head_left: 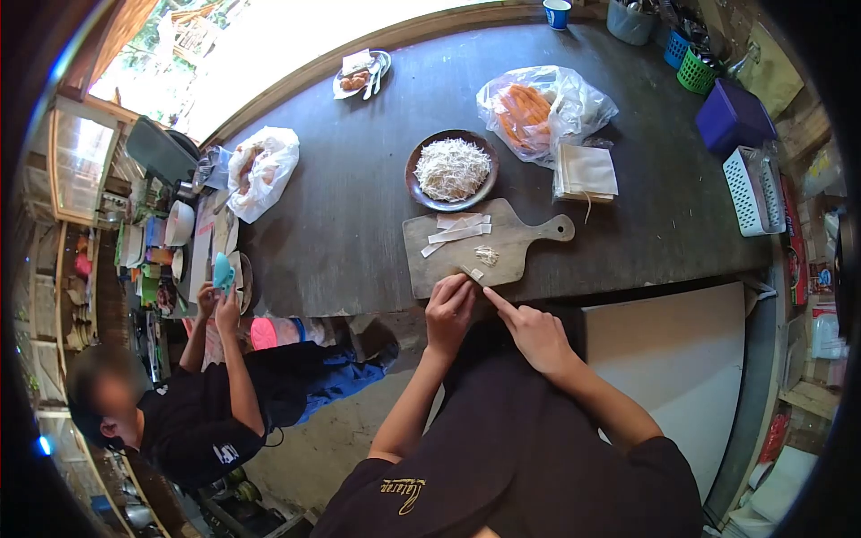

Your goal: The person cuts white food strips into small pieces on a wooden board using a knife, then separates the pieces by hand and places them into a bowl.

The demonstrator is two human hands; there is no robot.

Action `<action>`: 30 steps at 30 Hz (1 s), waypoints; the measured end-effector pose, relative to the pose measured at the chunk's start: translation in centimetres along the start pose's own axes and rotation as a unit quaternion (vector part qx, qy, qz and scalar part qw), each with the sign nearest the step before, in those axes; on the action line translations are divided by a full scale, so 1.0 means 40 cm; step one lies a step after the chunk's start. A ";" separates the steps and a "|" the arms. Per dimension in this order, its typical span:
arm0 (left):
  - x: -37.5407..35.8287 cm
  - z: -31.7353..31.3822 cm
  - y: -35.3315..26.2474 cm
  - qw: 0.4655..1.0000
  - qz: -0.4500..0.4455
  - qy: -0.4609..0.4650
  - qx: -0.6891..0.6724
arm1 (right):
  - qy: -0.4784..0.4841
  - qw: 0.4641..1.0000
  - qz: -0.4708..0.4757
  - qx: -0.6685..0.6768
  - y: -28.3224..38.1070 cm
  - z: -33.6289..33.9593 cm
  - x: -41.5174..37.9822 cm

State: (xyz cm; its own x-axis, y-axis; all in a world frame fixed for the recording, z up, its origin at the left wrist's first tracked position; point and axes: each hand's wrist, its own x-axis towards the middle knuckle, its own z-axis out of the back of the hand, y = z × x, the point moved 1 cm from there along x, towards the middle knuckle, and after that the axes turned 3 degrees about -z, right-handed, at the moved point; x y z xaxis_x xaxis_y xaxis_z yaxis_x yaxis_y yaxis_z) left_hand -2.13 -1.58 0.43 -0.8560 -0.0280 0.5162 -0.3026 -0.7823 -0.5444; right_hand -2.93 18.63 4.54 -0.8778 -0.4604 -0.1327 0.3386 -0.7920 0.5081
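Observation:
A wooden cutting board (514, 248) with a handle lies at the table's near edge. On it are several flat pale strips (459, 231), a small heap of thin slivers (486, 256) and a small pale piece (476, 274). At the board's near edge, my left hand (450, 314) has its fingers pinched together beside that piece; whatever they hold is hidden. My right hand (535, 336) points its index finger toward the same spot, its other fingers curled around something I cannot make out. Behind the board, a brown bowl (413, 184) is heaped with white shreds (454, 169).
Right of the bowl lie a plastic bag of orange sticks (525, 117) and a stack of pale squares (585, 172). A white bag (262, 170) and a small plate (384, 61) are farther left. Another person (206, 403) at left holds a light-blue object (223, 272). Baskets (753, 193) line the right.

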 end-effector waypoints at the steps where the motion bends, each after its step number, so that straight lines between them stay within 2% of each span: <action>1: -0.002 -0.005 0.002 1.000 0.000 0.000 -0.001 | 0.000 1.000 -0.002 0.007 -0.003 -0.002 -0.001; 9: 0.000 0.001 -0.004 1.000 -0.001 0.010 0.002 | -0.051 0.993 0.031 0.097 -0.014 -0.056 0.061; 12: -0.003 0.000 -0.003 1.000 -0.003 0.004 0.003 | 0.011 0.997 -0.001 0.078 -0.010 -0.015 0.022; 15: -0.002 -0.001 -0.008 1.000 -0.001 0.002 0.003 | 0.024 0.996 -0.016 0.080 -0.006 -0.008 0.004; 21: 0.007 0.007 -0.014 1.000 0.004 0.014 -0.002 | -0.060 0.990 0.047 0.119 -0.015 -0.063 0.073; 24: -0.002 0.002 -0.001 1.000 0.001 0.013 0.001 | -0.032 0.994 0.028 0.097 -0.017 -0.036 0.039; 27: -0.002 0.003 -0.008 1.000 0.015 0.010 -0.006 | 0.052 0.997 -0.028 0.049 0.010 0.022 0.002; 30: -0.001 0.001 -0.006 1.000 0.016 0.011 -0.005 | 0.012 0.999 -0.008 0.048 -0.001 -0.016 0.017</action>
State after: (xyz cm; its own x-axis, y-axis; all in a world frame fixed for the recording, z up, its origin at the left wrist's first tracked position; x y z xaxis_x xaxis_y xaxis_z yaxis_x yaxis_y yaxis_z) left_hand -2.00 -1.43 0.59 -0.8738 -0.0392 0.4847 -0.2793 -0.7755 -0.5663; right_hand -3.31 18.08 3.88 -0.8737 -0.4588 -0.1616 0.2896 -0.7576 0.5849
